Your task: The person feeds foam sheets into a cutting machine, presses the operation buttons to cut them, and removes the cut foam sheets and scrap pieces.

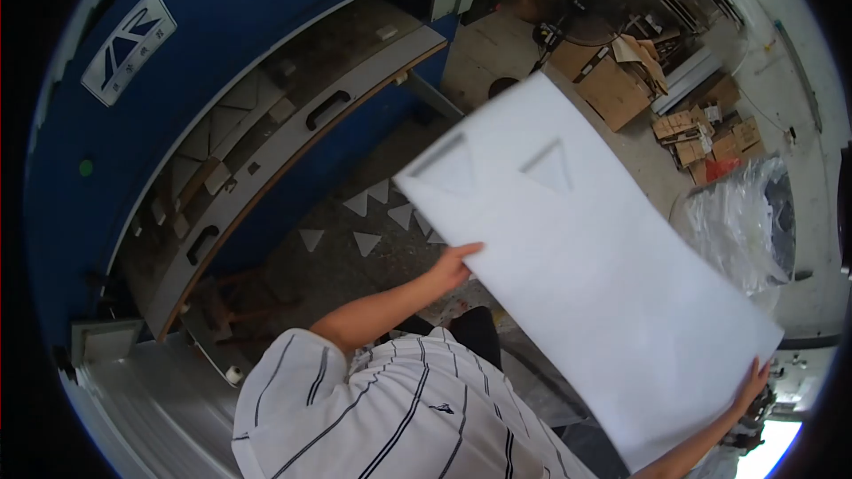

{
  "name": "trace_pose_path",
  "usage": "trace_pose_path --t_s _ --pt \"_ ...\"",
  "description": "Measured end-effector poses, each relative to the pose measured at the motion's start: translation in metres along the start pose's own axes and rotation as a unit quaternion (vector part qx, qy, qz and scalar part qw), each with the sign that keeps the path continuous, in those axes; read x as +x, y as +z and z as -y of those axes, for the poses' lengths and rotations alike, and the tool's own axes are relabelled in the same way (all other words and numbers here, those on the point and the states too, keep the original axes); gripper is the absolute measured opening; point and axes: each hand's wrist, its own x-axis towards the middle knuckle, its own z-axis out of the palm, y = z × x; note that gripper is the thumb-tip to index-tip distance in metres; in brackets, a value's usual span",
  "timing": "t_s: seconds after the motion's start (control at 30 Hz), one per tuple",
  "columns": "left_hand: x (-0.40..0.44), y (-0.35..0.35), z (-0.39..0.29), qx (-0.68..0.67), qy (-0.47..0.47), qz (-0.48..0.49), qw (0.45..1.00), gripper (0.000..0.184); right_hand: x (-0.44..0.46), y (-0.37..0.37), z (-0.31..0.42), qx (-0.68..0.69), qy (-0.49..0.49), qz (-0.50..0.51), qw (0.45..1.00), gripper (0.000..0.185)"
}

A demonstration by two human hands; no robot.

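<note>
A large white foam sheet (586,257) is held up in front of me, slanting from upper left to lower right. Two triangular cut shapes show near its upper end; whether they pass right through I cannot tell. My left hand (461,262) grips the sheet's near long edge, fingers partly behind it. At the lower right corner, my right hand (753,383) is closed on the edge. Several white triangular pieces (366,243) lie on the floor beyond my left hand.
A blue machine (62,231) stands to the left, with a long board (266,155) bearing black handles along its front. Cardboard boxes (612,93) and a fan (586,0) are at the upper right. Clear plastic wrapping (741,222) bulges beside the sheet's right side.
</note>
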Motion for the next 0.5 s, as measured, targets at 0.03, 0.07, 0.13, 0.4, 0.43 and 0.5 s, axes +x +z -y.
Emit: trace_pose_path --t_s 0.03,0.07,0.13,0.4,0.43,0.5 --pt "0.02 0.017 0.02 0.026 -0.022 -0.021 0.999 0.054 0.004 -0.015 -0.024 -0.073 -0.014 -0.036 0.997 0.064" --pt "0.039 0.031 0.038 0.052 -0.046 -0.042 0.997 0.055 0.008 -0.028 -0.037 -0.025 -0.021 -0.015 0.999 0.064" --pt "0.085 0.053 0.071 0.092 -0.06 -0.07 0.991 0.056 0.014 -0.038 -0.037 -0.104 0.001 -0.022 0.994 0.063" --pt "0.284 0.033 0.138 0.2 -0.025 -0.186 0.962 0.046 0.114 0.115 -0.09 -0.147 -0.001 -0.064 0.987 0.062" --pt "0.311 0.016 0.138 0.208 -0.007 -0.241 0.948 0.044 0.129 0.153 -0.098 -0.112 -0.001 -0.055 0.992 0.062" --pt "0.331 -0.008 0.116 0.312 -0.051 -0.32 0.893 0.043 0.151 0.235 -0.105 -0.078 -0.004 -0.027 0.997 0.061"
